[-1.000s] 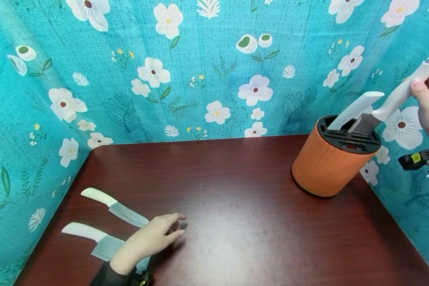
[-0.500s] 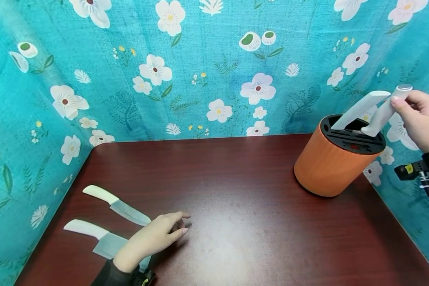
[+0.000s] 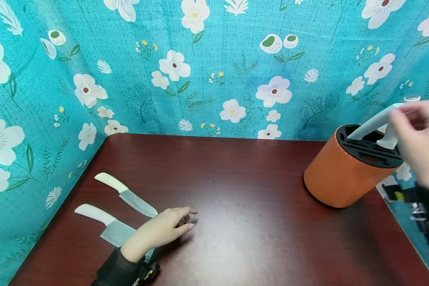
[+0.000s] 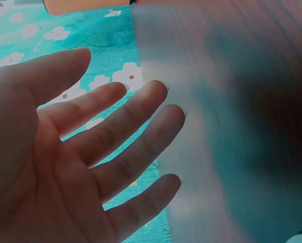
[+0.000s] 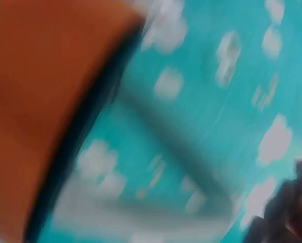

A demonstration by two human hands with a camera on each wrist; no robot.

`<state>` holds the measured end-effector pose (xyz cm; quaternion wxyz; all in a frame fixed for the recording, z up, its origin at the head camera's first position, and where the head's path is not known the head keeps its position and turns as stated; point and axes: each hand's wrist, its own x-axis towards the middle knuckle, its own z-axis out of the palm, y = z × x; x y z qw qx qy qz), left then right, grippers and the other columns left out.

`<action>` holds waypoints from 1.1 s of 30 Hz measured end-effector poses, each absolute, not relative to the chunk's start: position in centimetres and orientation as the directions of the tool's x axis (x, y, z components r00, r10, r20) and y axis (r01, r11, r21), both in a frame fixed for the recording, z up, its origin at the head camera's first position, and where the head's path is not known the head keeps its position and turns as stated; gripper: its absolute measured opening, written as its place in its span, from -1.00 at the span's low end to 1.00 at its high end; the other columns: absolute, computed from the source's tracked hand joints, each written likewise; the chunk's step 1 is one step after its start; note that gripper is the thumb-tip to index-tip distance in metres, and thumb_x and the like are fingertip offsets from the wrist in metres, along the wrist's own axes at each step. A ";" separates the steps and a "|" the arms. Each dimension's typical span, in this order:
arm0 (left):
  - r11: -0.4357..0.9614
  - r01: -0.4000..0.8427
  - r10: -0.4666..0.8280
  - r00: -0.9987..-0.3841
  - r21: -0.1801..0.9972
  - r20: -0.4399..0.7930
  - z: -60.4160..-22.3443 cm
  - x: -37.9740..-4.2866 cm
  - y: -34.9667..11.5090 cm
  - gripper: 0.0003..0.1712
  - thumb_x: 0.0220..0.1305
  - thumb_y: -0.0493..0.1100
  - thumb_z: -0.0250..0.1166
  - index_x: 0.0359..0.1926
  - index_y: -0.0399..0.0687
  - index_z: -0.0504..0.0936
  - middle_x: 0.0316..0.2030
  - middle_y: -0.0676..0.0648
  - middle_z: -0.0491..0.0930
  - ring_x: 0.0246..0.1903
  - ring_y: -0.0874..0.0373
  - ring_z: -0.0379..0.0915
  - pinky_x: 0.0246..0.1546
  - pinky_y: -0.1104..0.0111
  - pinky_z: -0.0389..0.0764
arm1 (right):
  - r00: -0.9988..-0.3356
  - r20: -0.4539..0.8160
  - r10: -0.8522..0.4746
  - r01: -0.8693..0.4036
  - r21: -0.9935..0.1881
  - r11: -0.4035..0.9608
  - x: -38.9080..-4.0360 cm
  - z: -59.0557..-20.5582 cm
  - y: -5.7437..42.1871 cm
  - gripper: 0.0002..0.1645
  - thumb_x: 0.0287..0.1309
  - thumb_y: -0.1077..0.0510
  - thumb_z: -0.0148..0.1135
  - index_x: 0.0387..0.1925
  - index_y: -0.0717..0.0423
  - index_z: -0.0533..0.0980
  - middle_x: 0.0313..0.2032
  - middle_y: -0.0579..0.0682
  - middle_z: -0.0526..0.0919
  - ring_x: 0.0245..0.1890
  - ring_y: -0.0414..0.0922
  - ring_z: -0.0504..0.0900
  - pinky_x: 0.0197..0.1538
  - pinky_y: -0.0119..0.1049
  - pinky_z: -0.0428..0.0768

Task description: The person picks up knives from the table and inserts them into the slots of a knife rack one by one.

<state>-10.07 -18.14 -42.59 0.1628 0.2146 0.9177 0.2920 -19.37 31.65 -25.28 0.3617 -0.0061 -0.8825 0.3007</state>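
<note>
An orange round knife block (image 3: 343,174) with a black slotted top stands at the table's right rear. Two pale handles rise from its slots: one knife handle (image 3: 373,122) leans to the left, another knife handle (image 3: 389,138) sits nearer my right hand (image 3: 422,137). That hand is blurred, overlaps the nearer handle in the head view, and in the right wrist view its fingers (image 5: 288,205) are apart from both handles. My left hand (image 3: 161,231) hovers low over the table with loosely bent fingers, holding nothing. Under its wrist lies a cleaver (image 3: 116,232); a narrower knife (image 3: 137,201) lies behind it.
The dark red wooden table (image 3: 236,186) runs up to a blue flowered cloth (image 3: 200,99) at the back and sides. The knife block stands close to the right edge. Both knives on the left have white handles pointing left.
The second knife has gone down into the block until only its handle shows. My right hand has let go and moved nearer. The left hand stays in place while the view shifts.
</note>
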 end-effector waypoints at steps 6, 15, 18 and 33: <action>0.782 0.268 0.423 -0.891 0.562 -0.165 -42.0 -10.6 -17.9 -0.58 0.46 -0.08 0.23 0.25 -0.12 0.55 -0.21 0.08 0.66 -0.40 0.39 0.45 -0.38 0.42 0.45 | -0.782 0.577 -0.237 -0.446 -0.250 0.859 -17.2 -29.0 25.0 -0.87 0.28 0.08 0.31 -0.20 0.00 0.70 -0.35 -0.02 0.75 -0.43 -0.51 0.43 -0.36 -0.44 0.36; 0.889 0.179 0.245 -0.963 0.421 -0.109 -40.6 -12.2 -20.2 -0.57 0.44 -0.08 0.25 0.23 -0.16 0.57 -0.26 -0.01 0.69 -0.37 0.24 0.55 -0.32 0.27 0.55 | -0.867 0.260 -0.424 -0.494 -0.341 0.800 -17.2 -36.2 18.3 -0.77 0.30 -0.03 0.31 -0.07 -0.08 0.63 -0.24 -0.15 0.71 -0.31 -0.24 0.63 -0.29 -0.28 0.60; 0.937 0.084 0.121 -0.989 0.339 -0.089 -40.2 -12.6 -21.8 -0.53 0.43 -0.04 0.25 0.23 -0.20 0.56 -0.08 -0.20 0.71 -0.23 -0.01 0.66 -0.27 0.10 0.64 | -0.859 0.211 -0.466 -0.512 -0.368 0.776 -17.1 -37.8 16.7 -0.66 0.28 -0.04 0.34 0.03 -0.04 0.60 -0.14 -0.11 0.73 -0.19 -0.19 0.69 -0.19 -0.22 0.68; 0.842 -0.513 -0.451 -0.840 0.168 -0.302 -42.2 -16.7 -34.8 -0.14 0.45 0.06 0.05 0.31 -0.67 0.03 0.07 -0.75 0.22 0.05 -0.68 0.24 -0.07 -0.30 0.47 | -0.800 0.174 -0.574 -0.597 -0.324 0.734 -18.9 -42.5 14.1 -0.68 0.26 0.02 0.33 0.00 0.04 0.62 -0.14 -0.04 0.74 -0.24 -0.21 0.71 -0.25 -0.30 0.68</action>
